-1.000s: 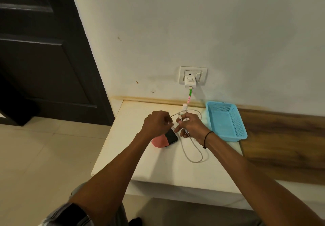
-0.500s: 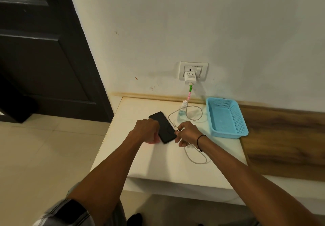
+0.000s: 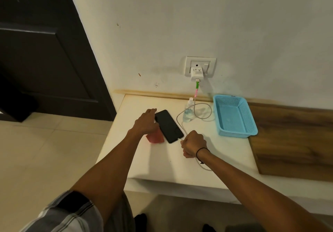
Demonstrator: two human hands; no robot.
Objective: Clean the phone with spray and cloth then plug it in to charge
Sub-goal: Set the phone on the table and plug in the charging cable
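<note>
The black phone (image 3: 168, 126) lies screen up on the white table (image 3: 162, 161), partly over a pink cloth (image 3: 155, 137). My left hand (image 3: 146, 122) rests flat on the phone's left edge, fingers stretched out. At the phone's near end my right hand (image 3: 193, 143) is closed around the white charging cable (image 3: 180, 121); the plug tip meets the phone's bottom edge. The cable loops back to a white charger (image 3: 196, 73) in the wall socket (image 3: 200, 66). A small clear spray bottle (image 3: 188, 111) stands upright behind the phone.
A light blue plastic basket (image 3: 234, 116) sits at the table's right, against a wooden board (image 3: 292, 141). A dark door (image 3: 45, 51) stands to the left, with pale floor tiles (image 3: 45, 150) below. The table's front edge is near my legs.
The phone has gone from held up in both hands to lying flat on the table. My left hand has opened onto its edge, and my right hand has slid down to its near end with the cable.
</note>
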